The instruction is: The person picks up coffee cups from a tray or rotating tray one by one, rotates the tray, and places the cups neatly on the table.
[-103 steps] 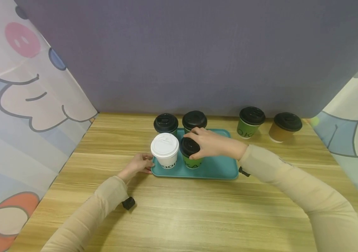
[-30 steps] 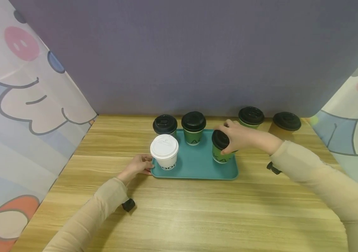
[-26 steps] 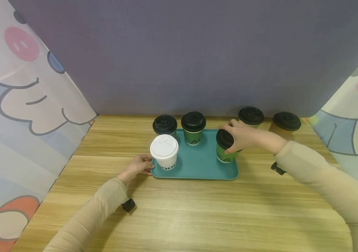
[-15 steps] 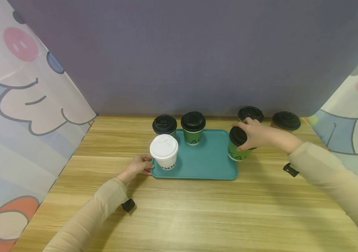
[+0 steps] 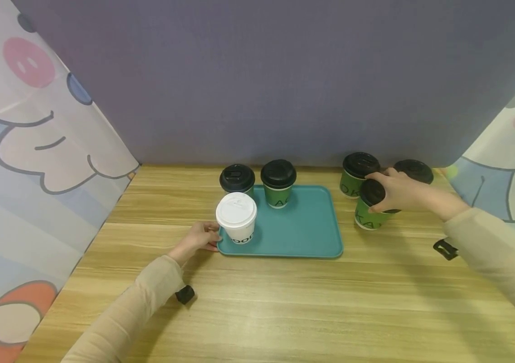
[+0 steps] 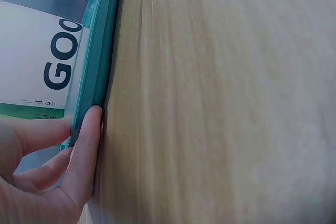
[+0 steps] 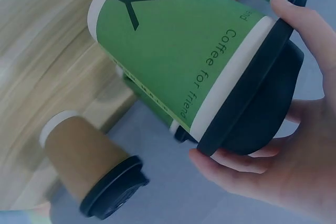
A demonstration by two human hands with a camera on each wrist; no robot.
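Gripping a green paper cup (image 5: 368, 218) by its black lid, a person's right hand (image 5: 404, 194) holds the drink just past the right end of a teal tray (image 5: 294, 232), toward the far right corner of the wooden worktop (image 5: 257, 307). The cup leans slightly; whether its base touches the wood cannot be told. The words "Coffee for friend" run beneath its rim in the right wrist view. The left hand (image 5: 199, 237) pinches the tray's near left corner between thumb and fingers.

The tray lies midway along the worktop's far edge and a little in from it. A white-lidded cup (image 5: 238, 217) stands at its near left corner, a second green cup (image 5: 277, 195) near its far edge. A black-lidded cup (image 5: 237, 179) rises behind the white one, its base hidden. By the worktop's far edge, right of the tray, stands a third green cup (image 5: 350, 184); a brown cup (image 7: 86, 153), mostly masked by the right hand in the head view, occupies the far right corner. A grey panel (image 5: 257, 85) backs the scene.
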